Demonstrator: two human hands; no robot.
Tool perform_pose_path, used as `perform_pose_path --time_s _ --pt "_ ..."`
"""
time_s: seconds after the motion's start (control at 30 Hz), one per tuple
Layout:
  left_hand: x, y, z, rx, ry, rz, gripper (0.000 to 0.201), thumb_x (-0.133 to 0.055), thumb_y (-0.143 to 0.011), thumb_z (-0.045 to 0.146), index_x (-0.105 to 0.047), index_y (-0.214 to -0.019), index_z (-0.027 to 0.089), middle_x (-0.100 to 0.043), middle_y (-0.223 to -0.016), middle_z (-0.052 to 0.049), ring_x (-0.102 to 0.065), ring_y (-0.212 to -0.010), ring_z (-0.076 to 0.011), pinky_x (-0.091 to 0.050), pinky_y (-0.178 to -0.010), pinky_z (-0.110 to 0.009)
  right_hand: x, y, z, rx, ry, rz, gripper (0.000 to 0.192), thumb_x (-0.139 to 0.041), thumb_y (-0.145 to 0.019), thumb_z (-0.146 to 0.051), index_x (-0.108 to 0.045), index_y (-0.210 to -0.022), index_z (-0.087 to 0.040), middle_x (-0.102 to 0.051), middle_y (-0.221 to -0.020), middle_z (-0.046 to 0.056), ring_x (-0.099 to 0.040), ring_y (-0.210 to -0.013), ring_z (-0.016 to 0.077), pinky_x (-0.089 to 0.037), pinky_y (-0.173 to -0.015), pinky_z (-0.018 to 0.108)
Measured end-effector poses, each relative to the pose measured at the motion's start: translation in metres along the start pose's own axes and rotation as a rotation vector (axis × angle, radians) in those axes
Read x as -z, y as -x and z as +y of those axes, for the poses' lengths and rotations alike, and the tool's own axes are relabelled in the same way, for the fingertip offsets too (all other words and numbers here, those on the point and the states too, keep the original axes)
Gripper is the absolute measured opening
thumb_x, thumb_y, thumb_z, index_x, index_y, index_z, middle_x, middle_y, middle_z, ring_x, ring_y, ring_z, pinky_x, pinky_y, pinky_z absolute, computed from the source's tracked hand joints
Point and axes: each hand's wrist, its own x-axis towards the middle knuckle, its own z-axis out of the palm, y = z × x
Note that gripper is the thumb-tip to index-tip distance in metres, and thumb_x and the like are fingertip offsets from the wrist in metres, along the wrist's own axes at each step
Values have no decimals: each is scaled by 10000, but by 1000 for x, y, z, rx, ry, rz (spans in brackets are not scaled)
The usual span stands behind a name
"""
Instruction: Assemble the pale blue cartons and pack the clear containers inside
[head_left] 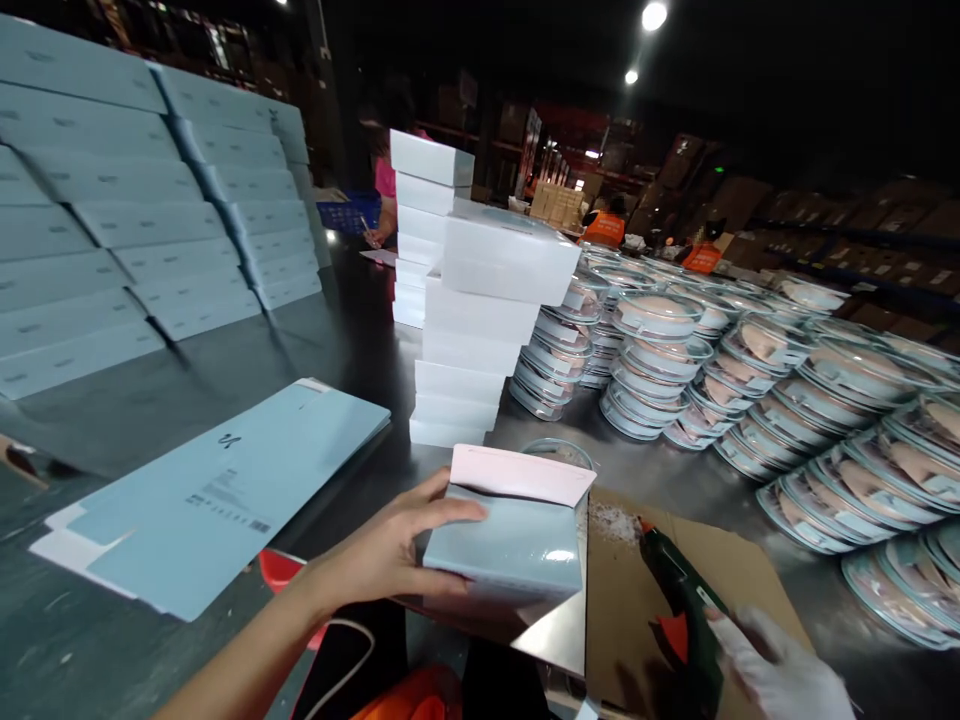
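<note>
At the table's near edge, the left hand (390, 550) clasps a pale blue box (504, 540), flap open; the gloved right hand (780, 670) grips a glue gun (679, 590) just beside it.

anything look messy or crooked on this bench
Whitish crusty residue is spattered on the brown cardboard sheet, just ahead of the green glue gun's tip. The top white box on the nearer stack sits twisted, overhanging those below.
</note>
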Motion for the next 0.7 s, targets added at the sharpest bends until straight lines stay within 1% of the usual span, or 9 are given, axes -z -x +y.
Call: perform_pose_path --time_s 0.07,0.1,0.17,0.23,0.33,0.4,0.5,0.6,0.7 --pt "0 1 -2 -15 2 8 498 -866 -803 434 -742 -1261 283 -622 -1374 -126 -613 -1296 -338 -519 -1085 -412 -31 -3 -30 241 -43 -34 665 -880 -671 -485 -665 -1272 -297 -810 -1108 64 -778 -984 285 -605 -938 356" --pt "-1 2 -3 -27 0 13 499 -860 -809 446 -735 -1266 287 -614 -1381 -128 -609 -1301 -341 -517 -1089 -416 -48 -5 -43 372 -105 -168 904 -860 -719 -486 -458 -1505 -292 -693 -1388 101 -685 -1235 293 -514 -1099 415" --pt "-6 3 -8 -68 -10 25 495 -851 -818 463 -720 -1267 302 -594 -1393 -128 -606 -1304 -347 -511 -1096 -433 -79 -8 -62 532 -160 -377 1113 -857 -754 -493 -193 -1629 -314 -489 -1598 130 -500 -1449 294 -353 -1222 499" --pt "-15 3 -14 -134 18 85 493 -844 -823 473 -682 -1263 322 -550 -1418 -122 -601 -1310 -346 -514 -1090 -448 -97 -9 -67 601 -150 -495 1085 -843 -795 -465 -165 -1635 -359 -507 -1584 123 -488 -1459 287 -331 -1223 530" --pt "-30 3 -23 -290 180 279 623 -822 -852 453 -482 -1373 408 -427 -1498 -107 -596 -1329 -317 -555 -1033 -432 -101 -8 -58 704 -95 -528 850 -785 -869 -360 -332 -1588 -370 -683 -1383 94 -571 -1388 276 -399 -1187 504" --pt "-35 4 -25 -381 232 333 721 -803 -889 388 -355 -1449 454 -456 -1470 -98 -580 -1353 -298 -550 -1043 -437 -99 -5 -56 781 -34 -530 729 -760 -873 -274 -453 -1531 -323 -689 -1368 113 -569 -1392 293 -435 -1170 474" --pt "-31 5 -21 -398 92 219 535 -755 -935 240 -538 -1401 390 -579 -1327 -98 -482 -1438 -324 -481 -1128 -478 -103 2 -64 930 47 -484 668 -745 -829 -145 -545 -1447 -305 -683 -1357 109 -562 -1397 304 -493 -1131 433" --pt "-21 3 -10 -372 -97 109 328 -729 -933 161 -735 -1222 317 -595 -1312 -128 -341 -1520 -376 -427 -1176 -531 -110 9 -71 1145 80 -412 665 -642 -856 -48 -526 -1431 -362 -724 -1225 43 -610 -1340 242 -501 -1127 405" --pt "-15 0 -3 -341 -25 92 318 -789 -890 188 -774 -1188 295 -621 -1379 -150 -401 -1492 -387 -449 -1157 -529 -114 16 -60 1161 120 -331 670 -610 -894 -58 -482 -1464 -384 -712 -1275 36 -634 -1306 227 -502 -1126 399"
